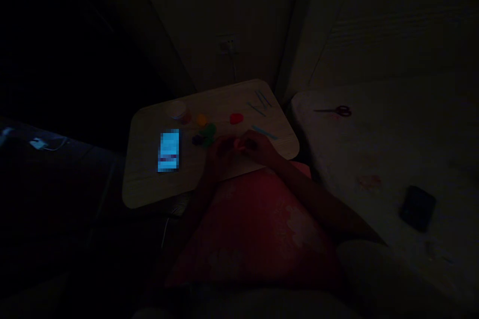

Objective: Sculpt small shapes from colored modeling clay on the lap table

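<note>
The room is very dark. Both my hands meet over the near edge of a small light wooden table (pixel 149 184). My left hand (pixel 220 152) and my right hand (pixel 258 147) have curled fingers pinched together round a small pink lump (pixel 238 145) between them. Just beyond the hands lie coloured lumps: green (pixel 207 132), dark purple (pixel 196 139), orange (pixel 201 119) and red (pixel 236 118). A lit phone (pixel 169 150) lies flat on the table to the left of my hands.
A small round tub (pixel 178 111) stands at the table's back, thin blue sticks (pixel 262 99) at its right. A red cushion (pixel 258 224) lies on my lap. On the bed to the right are scissors (pixel 337 110) and a dark object (pixel 417 208).
</note>
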Demonstrator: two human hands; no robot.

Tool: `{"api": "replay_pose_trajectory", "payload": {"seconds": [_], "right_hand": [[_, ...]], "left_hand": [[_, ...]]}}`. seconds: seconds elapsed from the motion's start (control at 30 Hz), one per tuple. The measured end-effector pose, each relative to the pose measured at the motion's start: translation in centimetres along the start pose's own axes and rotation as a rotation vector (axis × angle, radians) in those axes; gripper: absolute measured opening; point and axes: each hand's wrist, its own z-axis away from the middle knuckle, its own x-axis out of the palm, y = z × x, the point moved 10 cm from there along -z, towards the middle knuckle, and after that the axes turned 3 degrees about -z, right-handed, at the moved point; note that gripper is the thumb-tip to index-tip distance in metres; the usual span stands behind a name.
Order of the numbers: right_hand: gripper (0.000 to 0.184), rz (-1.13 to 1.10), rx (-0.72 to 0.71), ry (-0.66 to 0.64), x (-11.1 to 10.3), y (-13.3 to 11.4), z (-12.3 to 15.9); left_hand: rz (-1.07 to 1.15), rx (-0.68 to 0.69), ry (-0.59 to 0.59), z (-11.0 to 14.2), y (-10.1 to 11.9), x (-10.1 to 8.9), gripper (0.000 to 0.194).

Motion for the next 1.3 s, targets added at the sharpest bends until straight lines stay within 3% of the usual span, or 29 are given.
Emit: {"api": "replay_pose_trajectory", "payload": {"seconds": [0.23,0.63,1.03,1.3], "right_hand": [[0.007,0.066,-0.106,0.033,-0.3,-1.7,0.2],[0.006,0.158,-0.073,0.009,0.3,-0.9,0.2],[0.014,0.168,-0.126,-0.026,0.7,-1.1,0.3],[0.017,0.157,-0.128,-0.076,1.0,-1.1,0.4]], "left_hand": [[-0.061,0.001,-0.1,0.2,0.3,1.1,0.038],[-0.07,0.037,0.01,0.1,1.0,-0.2,0.036],[-0.015,0.082,0.121,0.1,1.2,-1.4,0.028],[0.077,0.041,0.139,-0.1,1.4,-1.0,0.036]]}}
